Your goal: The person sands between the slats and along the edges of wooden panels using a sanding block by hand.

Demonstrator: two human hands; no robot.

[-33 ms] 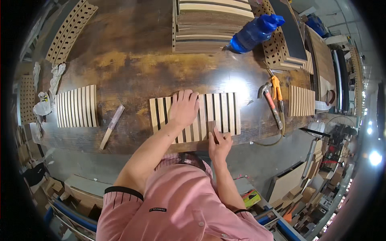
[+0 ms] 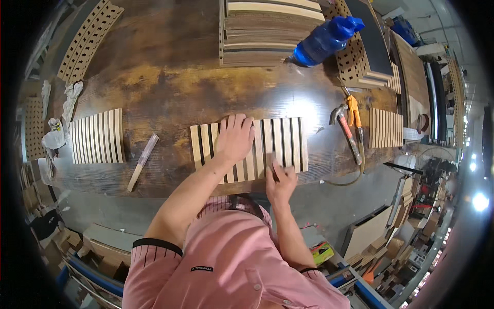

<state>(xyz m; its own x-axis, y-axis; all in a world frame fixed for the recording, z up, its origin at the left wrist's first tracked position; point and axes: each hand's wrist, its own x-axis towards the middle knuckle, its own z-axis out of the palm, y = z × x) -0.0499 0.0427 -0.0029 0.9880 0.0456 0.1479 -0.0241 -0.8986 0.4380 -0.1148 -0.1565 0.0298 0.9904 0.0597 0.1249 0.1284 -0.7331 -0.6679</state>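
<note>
Head view. Left hand (image 2: 235, 138): palm down on the slatted wood panel (image 2: 265, 139), fingers close together and reaching to its far edge; laid flat, gripping nothing. Likely reason: weight on top keeps the panel from sliding. Right hand (image 2: 281, 184): narrow pinch on a small brown block (image 2: 269, 158), blurred, set against the slats at the panel's near side. Such a fingertip hold probably gives fine control along one slat.

Panel position: under the left hand, extending to both sides of it and in front of the right, slats running away from the body. It lies near the front of the wooden workbench (image 2: 170, 103), presumably for easy reach.

Left of the grip: a slim stick (image 2: 142, 162), material of its upper part unclear; farther left, a smaller slatted panel (image 2: 98, 136). Right of the grip: a red-handled claw hammer (image 2: 346, 133) beside an orange air blow gun (image 2: 353, 109), seemingly parked within arm's reach. Beyond both hands: stacked panels (image 2: 270, 33) and a blue bottle (image 2: 324, 44), well apart from the hold.
</note>
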